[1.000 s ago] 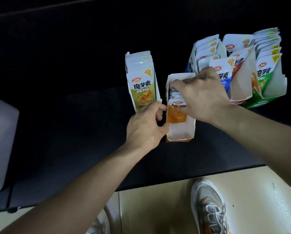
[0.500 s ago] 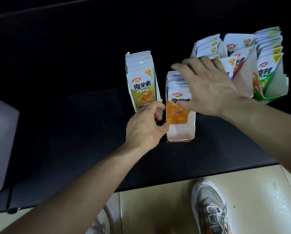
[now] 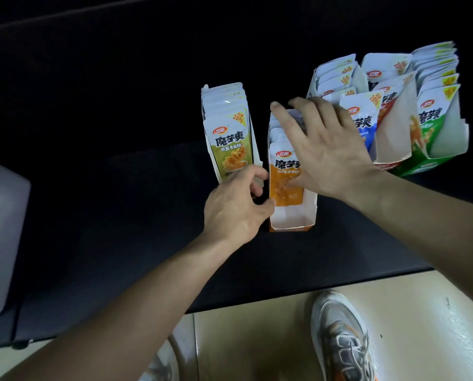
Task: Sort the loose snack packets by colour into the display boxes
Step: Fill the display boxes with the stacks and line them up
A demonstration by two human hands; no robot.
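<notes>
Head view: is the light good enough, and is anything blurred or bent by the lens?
Head view: dim overall, the black table swallows detail towards the top; the white packet tops stand out brightest; the right hand looks slightly soft, the left hand sharper; the green box leans outwards, likely wide-lens distortion.

Packets (image 3: 229,144) in boxes (image 3: 290,221), boxes side by side on table (image 3: 120,215)

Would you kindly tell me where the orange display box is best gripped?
Grip the orange display box across its two long side walls at the near end, coming from above. It is narrow and open-topped, and that end is empty, so the walls stand bare; the left hand holds its left wall there.
</notes>
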